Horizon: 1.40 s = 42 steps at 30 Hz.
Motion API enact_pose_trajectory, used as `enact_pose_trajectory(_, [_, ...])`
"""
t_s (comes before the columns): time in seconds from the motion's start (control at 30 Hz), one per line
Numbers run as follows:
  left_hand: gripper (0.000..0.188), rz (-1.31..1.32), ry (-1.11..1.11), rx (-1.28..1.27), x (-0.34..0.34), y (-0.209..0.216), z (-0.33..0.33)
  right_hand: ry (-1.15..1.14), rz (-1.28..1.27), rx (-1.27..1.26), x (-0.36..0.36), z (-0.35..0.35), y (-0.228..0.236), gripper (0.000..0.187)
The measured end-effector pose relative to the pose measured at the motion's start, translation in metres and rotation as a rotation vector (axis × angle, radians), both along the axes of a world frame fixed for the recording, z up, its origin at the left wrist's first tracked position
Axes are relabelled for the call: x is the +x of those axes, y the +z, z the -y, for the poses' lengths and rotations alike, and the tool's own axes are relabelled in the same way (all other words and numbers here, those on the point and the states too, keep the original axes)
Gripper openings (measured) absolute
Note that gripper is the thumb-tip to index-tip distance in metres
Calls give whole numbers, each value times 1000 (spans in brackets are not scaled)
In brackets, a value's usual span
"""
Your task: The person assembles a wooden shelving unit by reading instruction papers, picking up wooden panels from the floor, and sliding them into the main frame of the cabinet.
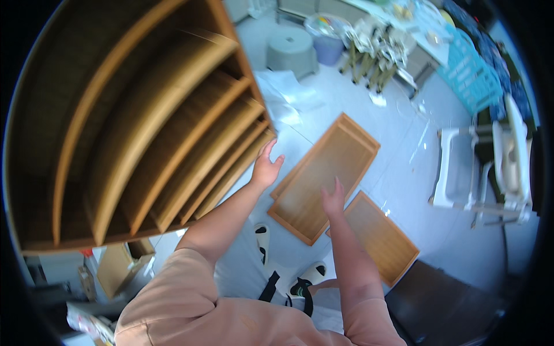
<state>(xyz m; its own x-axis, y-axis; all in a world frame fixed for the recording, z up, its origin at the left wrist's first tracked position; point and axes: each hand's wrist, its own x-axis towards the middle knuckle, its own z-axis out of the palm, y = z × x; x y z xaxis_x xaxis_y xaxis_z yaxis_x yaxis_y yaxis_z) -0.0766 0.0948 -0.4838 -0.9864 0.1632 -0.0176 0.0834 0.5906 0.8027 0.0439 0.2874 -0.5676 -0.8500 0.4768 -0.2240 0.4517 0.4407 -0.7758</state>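
Note:
My left hand (266,166) is at the near right edge of a tall wooden cabinet (254,86), thumb spread away from the fingers. Whether its fingertips touch the cabinet I cannot tell. Several wooden shelves or dividers (173,109) run across the cabinet's open front. In front of me, my right hand (333,199) hangs with outstretched fingers, holding nothing. Below it on the floor lie shallow wooden trays or drawers (323,167), one seemingly stacked on another. A further shallow wooden tray (385,242) lies beside them, to the right.
A grey stool (290,51), a purple bin (329,51) and folded stools (375,55) stand at the back. Plastic sheeting (285,95) lies by the cabinet. To the right are a light blue basket (470,69) and a white-framed chair (485,167). A dark panel (444,297) is near right.

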Motion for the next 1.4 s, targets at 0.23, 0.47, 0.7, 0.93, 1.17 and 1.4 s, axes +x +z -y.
enact_pose_trajectory(0.23, [31,-198,188,259,37,288,105,276,-225,-245,-96,95,313,54])
enact_pose_trajectory(0.47, [14,-622,482,135,135,461,239,557,-306,-1018,-145,222,500,52])
enact_pose_trajectory(0.7, [30,-596,1329,-85,210,438,387,389,-91,-1107,-163,296,515,59])
enact_pose_trajectory(0.93, [57,-175,1034,819,173,406,380,184,-145,-1179,-177,326,515,31])
enact_pose_trajectory(1.17, [52,-319,928,779,179,420,327,122,-162,-1185,-176,291,517,26])
enact_pose_trajectory(1.4, [57,-353,936,680,194,398,289,119,-174,-1150,-162,244,514,24])
